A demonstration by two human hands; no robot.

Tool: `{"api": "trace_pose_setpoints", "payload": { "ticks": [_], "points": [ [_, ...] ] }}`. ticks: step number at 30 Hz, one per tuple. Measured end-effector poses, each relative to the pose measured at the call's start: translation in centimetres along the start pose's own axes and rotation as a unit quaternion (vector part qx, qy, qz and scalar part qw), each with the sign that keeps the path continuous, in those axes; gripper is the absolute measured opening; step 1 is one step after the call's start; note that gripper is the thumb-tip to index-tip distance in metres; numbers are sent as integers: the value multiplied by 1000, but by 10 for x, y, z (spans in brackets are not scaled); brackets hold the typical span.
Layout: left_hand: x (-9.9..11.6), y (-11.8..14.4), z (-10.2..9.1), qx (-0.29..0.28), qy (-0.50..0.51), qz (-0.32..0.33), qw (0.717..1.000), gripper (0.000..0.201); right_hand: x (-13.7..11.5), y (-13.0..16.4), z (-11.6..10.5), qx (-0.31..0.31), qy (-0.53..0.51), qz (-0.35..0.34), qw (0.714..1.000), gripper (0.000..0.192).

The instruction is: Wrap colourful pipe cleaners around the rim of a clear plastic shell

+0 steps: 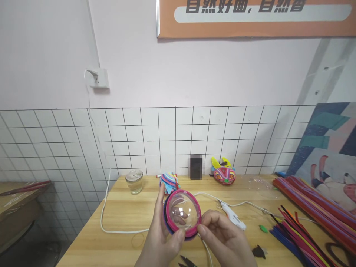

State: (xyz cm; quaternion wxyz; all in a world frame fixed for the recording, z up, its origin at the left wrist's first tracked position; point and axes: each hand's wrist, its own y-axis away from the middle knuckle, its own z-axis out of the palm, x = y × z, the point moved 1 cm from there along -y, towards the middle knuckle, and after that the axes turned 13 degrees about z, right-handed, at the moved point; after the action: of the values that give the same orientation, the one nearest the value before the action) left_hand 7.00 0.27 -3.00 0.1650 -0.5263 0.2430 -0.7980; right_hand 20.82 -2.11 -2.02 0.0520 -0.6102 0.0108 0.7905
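I hold a clear plastic dome (183, 212) ringed with pink and dark blue pipe cleaner above the wooden table (125, 215). My left hand (161, 237) grips its left and lower rim, thumb on the bottom edge and forefinger up the left side. My right hand (222, 237) pinches the lower right rim with its fingertips. Both hands sit at the bottom middle of the view.
A white glue gun (233, 216) with its cord lies right of the dome. Bundles of coloured pipe cleaners (311, 218) fill the right side. At the back stand a glass jar (134, 181), a striped ball (168, 181) and a colourful mask figure (224, 174). Scissors (187, 261) lie near me.
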Motion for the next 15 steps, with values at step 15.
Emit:
{"api": "trace_pose_setpoints", "payload": {
  "ticks": [15],
  "points": [
    [3, 0, 1, 6, -10, -10, 1000, 116, -8, 2, 3, 5, -13, 8, 1000, 25]
  ]
}}
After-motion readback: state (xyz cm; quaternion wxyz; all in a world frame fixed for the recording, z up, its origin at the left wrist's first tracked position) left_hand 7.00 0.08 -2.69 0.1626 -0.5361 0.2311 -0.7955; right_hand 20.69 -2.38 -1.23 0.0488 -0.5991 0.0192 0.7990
